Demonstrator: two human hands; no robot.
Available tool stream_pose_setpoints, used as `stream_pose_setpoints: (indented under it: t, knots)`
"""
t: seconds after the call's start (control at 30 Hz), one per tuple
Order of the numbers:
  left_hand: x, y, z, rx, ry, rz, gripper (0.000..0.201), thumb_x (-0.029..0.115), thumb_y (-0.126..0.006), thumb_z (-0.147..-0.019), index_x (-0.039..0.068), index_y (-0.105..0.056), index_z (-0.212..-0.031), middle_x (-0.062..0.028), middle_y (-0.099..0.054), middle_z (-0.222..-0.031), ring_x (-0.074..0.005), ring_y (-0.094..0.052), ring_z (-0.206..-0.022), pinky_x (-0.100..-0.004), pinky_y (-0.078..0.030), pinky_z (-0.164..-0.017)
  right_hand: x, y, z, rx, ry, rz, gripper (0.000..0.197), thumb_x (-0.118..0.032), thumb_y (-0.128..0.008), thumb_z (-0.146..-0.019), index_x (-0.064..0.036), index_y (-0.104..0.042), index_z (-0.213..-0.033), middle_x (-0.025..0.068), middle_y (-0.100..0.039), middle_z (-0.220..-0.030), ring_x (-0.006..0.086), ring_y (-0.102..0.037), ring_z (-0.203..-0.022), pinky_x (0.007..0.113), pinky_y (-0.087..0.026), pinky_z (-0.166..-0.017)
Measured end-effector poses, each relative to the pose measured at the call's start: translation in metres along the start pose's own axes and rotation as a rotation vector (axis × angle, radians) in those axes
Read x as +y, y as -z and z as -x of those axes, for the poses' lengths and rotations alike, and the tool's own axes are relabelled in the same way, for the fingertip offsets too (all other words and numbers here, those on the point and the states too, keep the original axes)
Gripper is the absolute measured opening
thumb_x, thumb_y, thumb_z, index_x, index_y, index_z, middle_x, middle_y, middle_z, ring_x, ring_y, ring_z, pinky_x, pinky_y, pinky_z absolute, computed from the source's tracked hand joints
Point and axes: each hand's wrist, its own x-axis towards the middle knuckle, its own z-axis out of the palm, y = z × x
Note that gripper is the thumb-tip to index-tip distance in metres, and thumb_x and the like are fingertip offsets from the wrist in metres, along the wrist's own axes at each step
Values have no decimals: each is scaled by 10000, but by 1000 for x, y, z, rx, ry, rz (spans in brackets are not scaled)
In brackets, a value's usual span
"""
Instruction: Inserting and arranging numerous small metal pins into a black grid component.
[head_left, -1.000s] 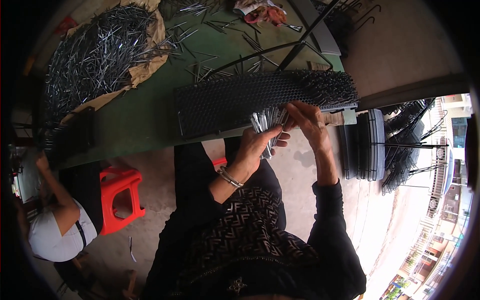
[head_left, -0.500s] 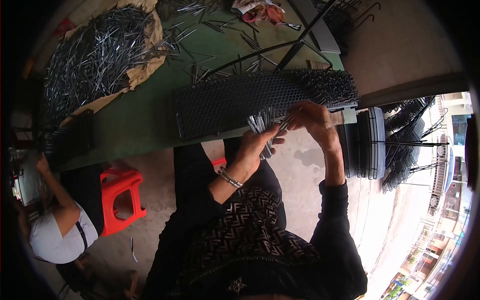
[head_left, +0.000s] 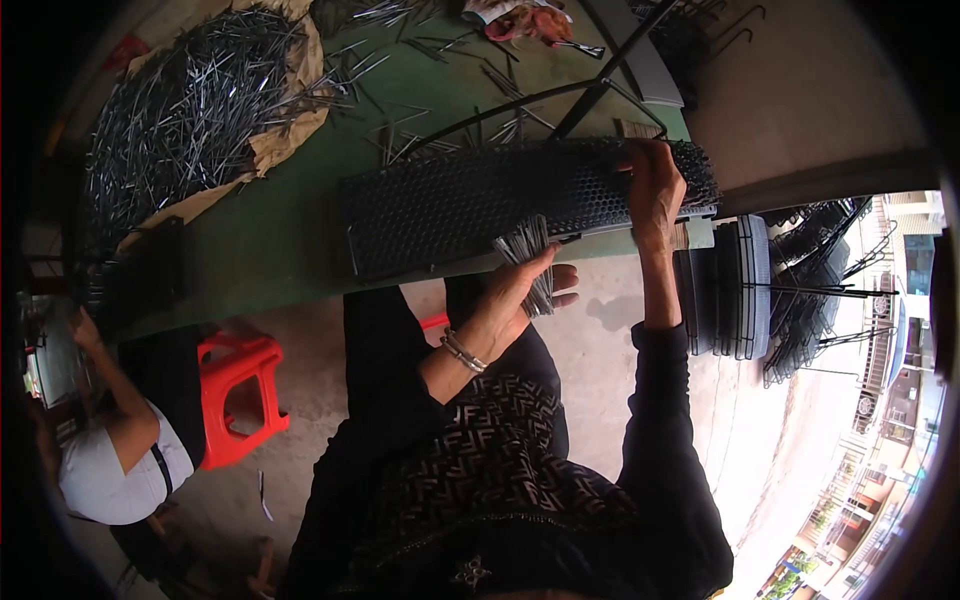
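Observation:
My left hand (head_left: 508, 298) is closed around a bundle of thin metal rods (head_left: 527, 243), thumb across them, in front of the table edge. Just behind it lies a long dark rack (head_left: 450, 205) with a honeycomb of small holes on top. Many rods (head_left: 692, 165) stand in the holes at its right end. Over that part of the rack, my right hand (head_left: 656, 198) reaches down with its fingers bent together at the holes. What those fingertips hold is too small and hidden to make out.
A big heap of rods (head_left: 190, 115) lies on brown paper (head_left: 285, 145) at the left of the green table (head_left: 265, 235). Loose rods and a bent black bar (head_left: 500, 108) lie behind the rack. A red stool (head_left: 240, 400) and another person (head_left: 125, 455) are at left; wire racks (head_left: 735, 285) at right.
My right hand has gone from beside the bundle in my left hand up and right onto the rack's right part. The left hand stays nearly in place with the rods.

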Motion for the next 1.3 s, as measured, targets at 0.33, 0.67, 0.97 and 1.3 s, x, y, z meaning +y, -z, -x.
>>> stream_pose_setpoints:
  t: [0.33, 0.67, 0.97, 1.3]
  knots:
    - [4, -10, 9, 84, 79, -85, 314, 267, -530, -1001, 102, -567, -1266, -138, -671, -1083, -196, -656, -922, -408, -579, -799, 8, -9, 1, 13, 142, 110, 188, -187, -531, -959, -55, -651, -1017, 93, -708, -754, 219, -684, -688, 327, -507, -667]
    - [3, -6, 9, 73, -26, -110, 153, 232, -570, -985, 103, -619, -1050, -115, -702, -932, -90, -560, -651, -242, -485, -546, 1, -4, -8, -118, 32, 182, 207, -202, -559, -937, -46, -665, -1023, 112, -719, -770, 194, -705, -698, 320, -510, -650]
    - [3, -6, 9, 83, -73, -79, 161, 233, -662, -931, 88, -626, -991, -59, -669, -826, -90, -567, -650, -233, -452, -517, 3, -14, -6, -130, 195, 390, 168, -219, -602, -907, -139, -695, -1021, 109, -650, -953, 292, -648, -873, 396, -508, -739]
    - [8, -11, 14, 60, -88, -98, 182, 250, -685, -917, 98, -645, -1007, -71, -705, -891, -88, -590, -691, -222, -442, -520, 5, -19, 10, 66, 422, 434, 265, -290, -599, -943, -75, -682, -1074, 81, -628, -938, 236, -620, -869, 366, -505, -694]
